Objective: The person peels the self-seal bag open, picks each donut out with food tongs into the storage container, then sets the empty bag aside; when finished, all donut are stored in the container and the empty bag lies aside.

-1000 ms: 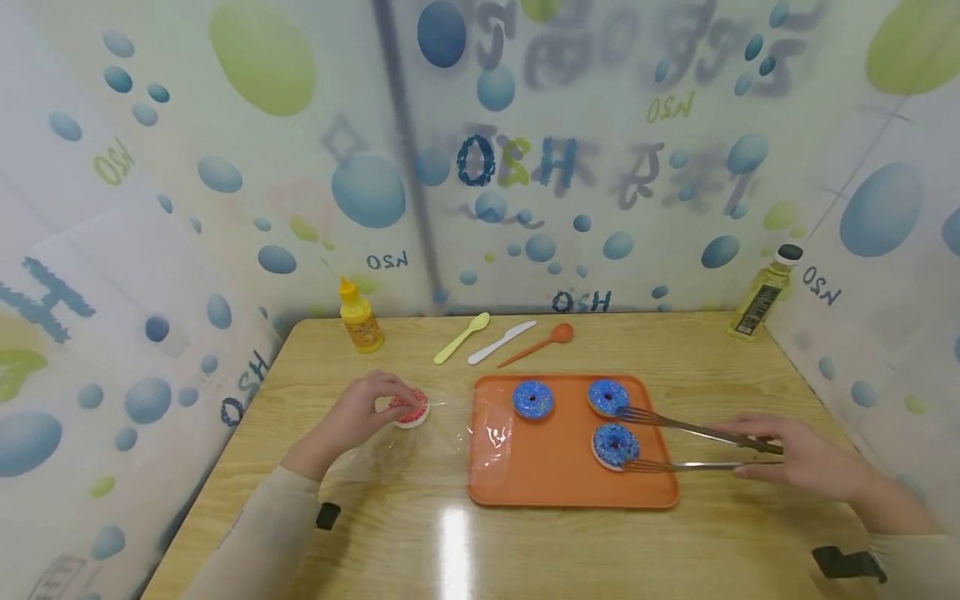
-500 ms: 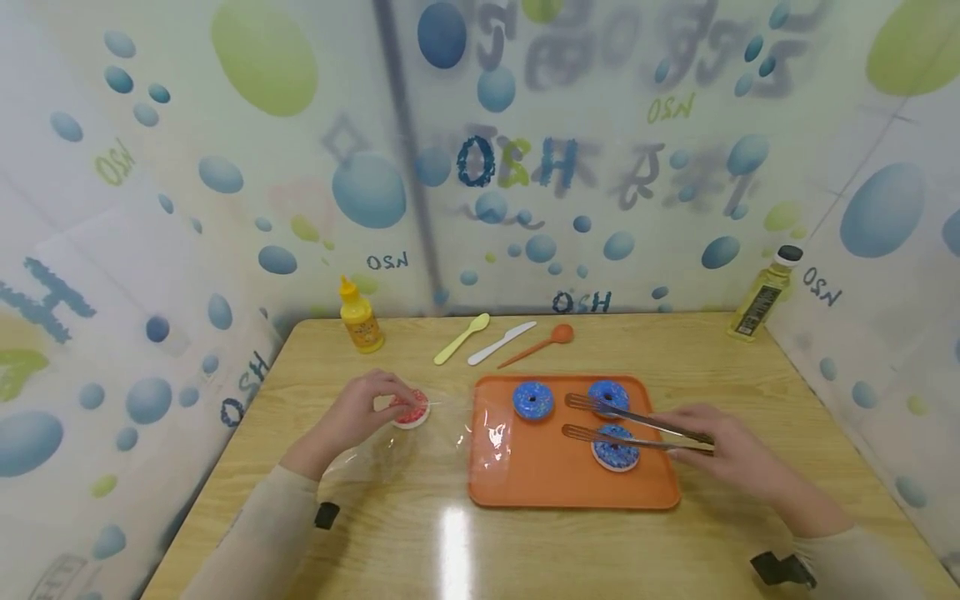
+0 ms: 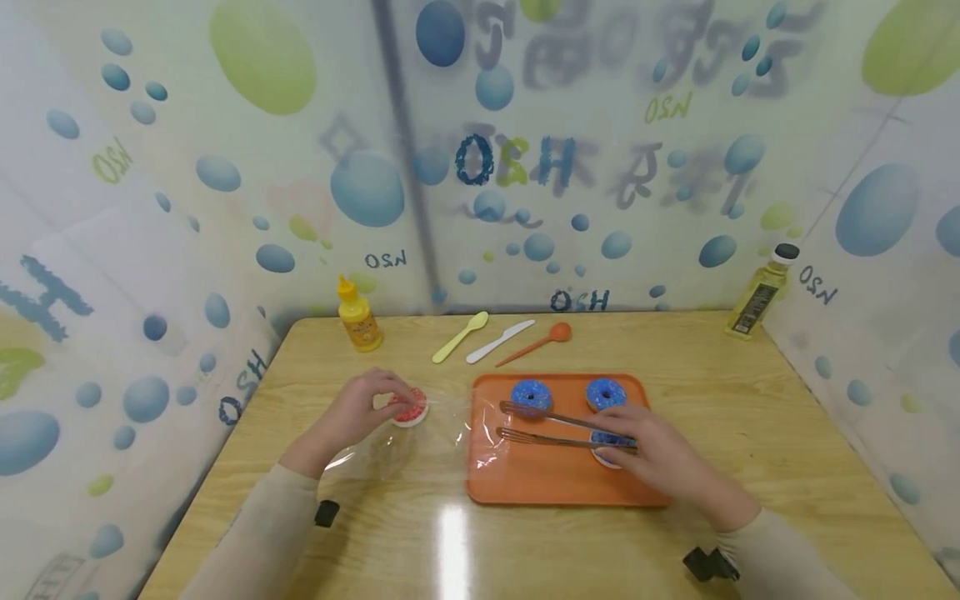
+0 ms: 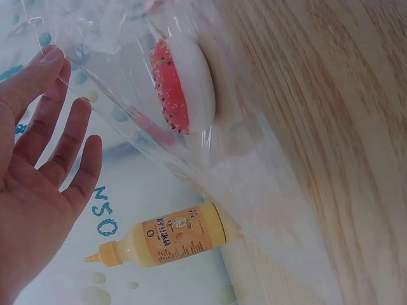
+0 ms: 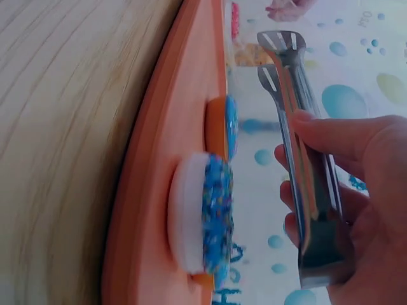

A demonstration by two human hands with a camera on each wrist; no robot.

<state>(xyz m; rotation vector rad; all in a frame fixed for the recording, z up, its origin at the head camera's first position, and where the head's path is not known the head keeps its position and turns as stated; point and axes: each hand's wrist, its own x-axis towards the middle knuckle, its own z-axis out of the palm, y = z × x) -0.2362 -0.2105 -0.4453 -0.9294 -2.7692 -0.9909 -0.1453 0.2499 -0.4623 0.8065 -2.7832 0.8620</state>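
Note:
My left hand (image 3: pixel 360 421) pinches the edge of a clear plastic bag (image 4: pixel 121 95) between thumb and finger, lifting that side off the table. Inside the bag, a toy donut with red sprinkled icing (image 4: pixel 172 89) rests below the fingers. Metal tongs (image 5: pixel 305 159) are gripped in my right hand (image 3: pixel 660 450), their slotted ends apart with nothing between them. In the head view they reach leftward over an orange tray (image 3: pixel 555 487). Three blue-iced donuts lie on it: one at back left (image 3: pixel 531 393), one at back right (image 3: pixel 604 392), and one in front (image 5: pixel 191 216), partly hidden by the hand.
Behind the tray lie a yellow-green spoon (image 3: pixel 460 337), a white knife (image 3: pixel 500 342) and an orange spoon (image 3: pixel 536 343). A yellow squeeze bottle (image 3: pixel 359 317) stands at back left, an oil bottle (image 3: pixel 761 296) at back right. Patterned walls (image 3: pixel 637 100) enclose the wooden table's (image 3: pixel 375 550) back and sides.
My right hand has carried the tongs leftward across the tray, from the right-hand donuts to near the back-left one and the bag. My left hand keeps its hold on the bag.

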